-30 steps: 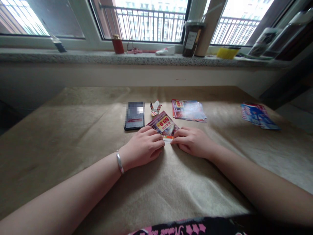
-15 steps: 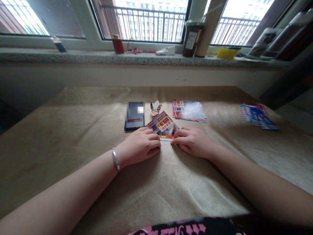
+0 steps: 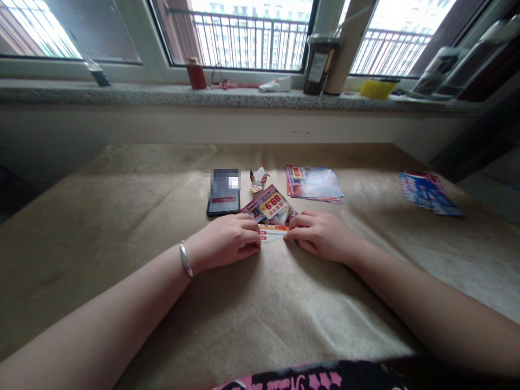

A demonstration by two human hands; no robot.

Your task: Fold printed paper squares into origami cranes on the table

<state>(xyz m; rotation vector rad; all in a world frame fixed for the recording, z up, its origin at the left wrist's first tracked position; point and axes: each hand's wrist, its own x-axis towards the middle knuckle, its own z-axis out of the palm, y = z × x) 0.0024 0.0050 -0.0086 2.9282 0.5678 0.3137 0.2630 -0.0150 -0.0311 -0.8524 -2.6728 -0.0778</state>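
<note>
A printed paper flyer lies on the table between my hands, its near edge folded over into a white strip with red print. My left hand, with a silver bangle at the wrist, rests on the flyer's left part, fingers curled and pressed on the paper. At the right corner, my right hand has its thumb and fingers pinched on the folded edge. Parts of the flyer are hidden beneath both hands. Just beyond it stands a small folded paper figure.
A phone lies behind my left hand. Behind my right hand is a stack of flyers; more blue flyers lie at the far right of the table. Jars and small items line the granite windowsill.
My left hand has slid left along the folded edge, uncovering more of the white strip and its red print. My right hand stays in place.
</note>
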